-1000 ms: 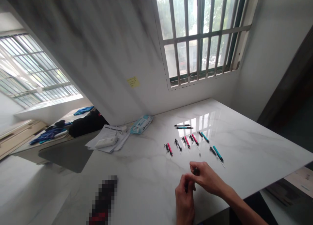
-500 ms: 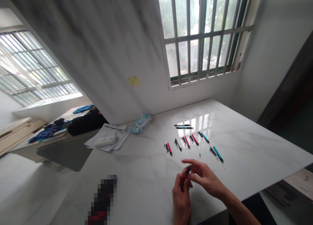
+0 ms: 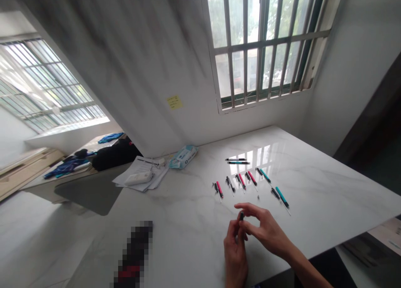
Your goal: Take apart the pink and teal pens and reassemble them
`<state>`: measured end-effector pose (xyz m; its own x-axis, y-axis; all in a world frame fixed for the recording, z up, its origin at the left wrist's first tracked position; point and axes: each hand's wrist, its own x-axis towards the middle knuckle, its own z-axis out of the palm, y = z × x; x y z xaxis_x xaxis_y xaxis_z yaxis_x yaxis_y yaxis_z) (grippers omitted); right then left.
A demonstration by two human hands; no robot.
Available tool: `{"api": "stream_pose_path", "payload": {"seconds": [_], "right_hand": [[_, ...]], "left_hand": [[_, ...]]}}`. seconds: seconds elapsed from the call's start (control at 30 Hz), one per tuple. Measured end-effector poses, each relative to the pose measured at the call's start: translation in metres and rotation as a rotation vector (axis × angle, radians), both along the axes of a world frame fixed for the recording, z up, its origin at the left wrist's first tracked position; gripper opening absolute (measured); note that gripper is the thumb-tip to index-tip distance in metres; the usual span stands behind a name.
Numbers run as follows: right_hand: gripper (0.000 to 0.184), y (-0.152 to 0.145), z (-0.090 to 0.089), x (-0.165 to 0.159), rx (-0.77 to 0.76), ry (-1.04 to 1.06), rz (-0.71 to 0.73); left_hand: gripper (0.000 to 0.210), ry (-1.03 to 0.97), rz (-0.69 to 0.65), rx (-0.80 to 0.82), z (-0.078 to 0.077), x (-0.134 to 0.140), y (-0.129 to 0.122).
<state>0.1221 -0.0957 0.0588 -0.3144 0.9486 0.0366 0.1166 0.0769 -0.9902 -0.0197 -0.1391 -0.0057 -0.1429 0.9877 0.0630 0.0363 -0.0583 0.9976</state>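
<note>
My left hand [image 3: 234,248] is closed around a small pen [image 3: 241,216], and only its dark end shows above the fingers. My right hand [image 3: 266,229] pinches that same end between thumb and finger, with the index finger stretched out over it. Most of the pen is hidden in the hands. Beyond them lie pens in pieces: a pink barrel [image 3: 219,189], a black pen [image 3: 230,183] and a teal barrel [image 3: 282,196], with black parts and thin white refills beside them. A tiny grey piece [image 3: 258,197] lies just past my right hand.
Two whole pens [image 3: 238,162] lie farther back on the marble-patterned table [image 3: 184,221]. A blue wipes packet [image 3: 184,157] and papers [image 3: 153,181] with a white object [image 3: 138,178] stand by the wall. A pixelated dark shape [image 3: 133,254] is at the lower left.
The view has shifted slightly, so the scene sits a little to the right. Both hands stay together on the pen; the red seen between the fingers before is now hidden.
</note>
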Motion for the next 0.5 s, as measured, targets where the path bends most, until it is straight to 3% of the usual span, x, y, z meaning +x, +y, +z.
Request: {"api": "stream_pose_path", "payload": {"seconds": [0.1,0.23,0.33,0.4,0.5], "right_hand": [[0.056,-0.0012,0.0027,-0.0015,0.017,0.027,0.037],[0.046,-0.0019,0.0065,-0.0021,0.034,-0.037,0.007],[0.051,-0.0021,0.0067,-0.0033,0.029,0.014,0.067],[0.053,-0.0020,0.0048,-0.0052,0.069,-0.003,0.027],[0.039,-0.0016,0.0005,-0.0074,0.077,-0.025,-0.056]], "left_hand": [[0.040,-0.011,0.008,-0.001,0.0000,-0.0001,-0.0003],[0.043,-0.021,0.009,0.002,0.0027,0.0007,-0.0001],[0.047,-0.035,0.023,-0.009,0.0055,0.0009,-0.0005],[0.045,-0.034,0.035,-0.005,0.0061,0.0005,-0.0011],[0.042,-0.049,0.023,0.001,0.0051,0.0004,-0.0016]]}}
